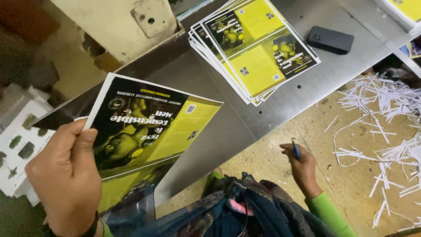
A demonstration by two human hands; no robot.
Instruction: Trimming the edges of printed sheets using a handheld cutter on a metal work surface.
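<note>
A black-and-yellow printed sheet (149, 127) is pinched at its edge by the left hand (66, 175) and held above the near side of the metal table (228, 127). Farther along the table, a fanned stack of like sheets (256, 48) lies beside a dark phone (330, 39). A blue pen (296, 149) is gripped in the right hand (302, 166), just off the table's edge; the limp sheet could likely sag or crease, being held by one edge.

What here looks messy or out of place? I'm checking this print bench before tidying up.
White paper strips lie scattered over the floor at right. The stack of yellow-and-black sheets on the metal table is fanned, its edges uneven. A dark phone lies beside it.
</note>
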